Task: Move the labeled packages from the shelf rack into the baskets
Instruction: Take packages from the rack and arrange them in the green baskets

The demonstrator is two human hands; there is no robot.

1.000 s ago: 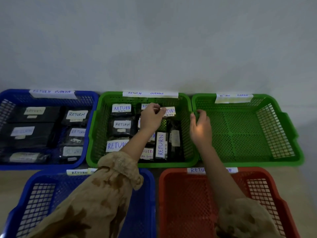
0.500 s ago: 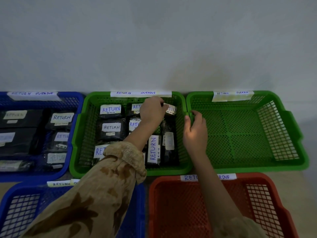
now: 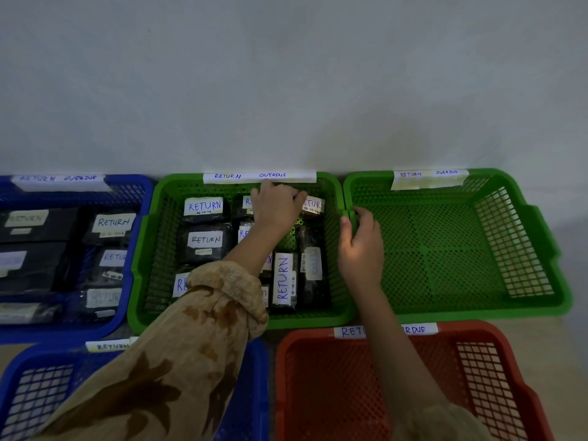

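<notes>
At upper centre, the package (image 3: 314, 205) lying crosswise at the back of the middle basket (image 3: 149, 249) is clasped at its left end by the curled left hand (image 3: 276, 206), while the empty basket (image 3: 525, 237), just right, is pinched at its rim by the right hand (image 3: 361, 249).

The left hand (image 3: 275, 210) pushes deeper into the middle green basket (image 3: 160, 265) (knuckles now under its paper tag (image 3: 259, 177)); the right hand (image 3: 361, 253) curls tighter on the right green basket (image 3: 490, 175) rim.

Beige surface (image 3: 569, 361) bearing five plastic mesh baskets (image 3: 477, 314) in two rows
</notes>
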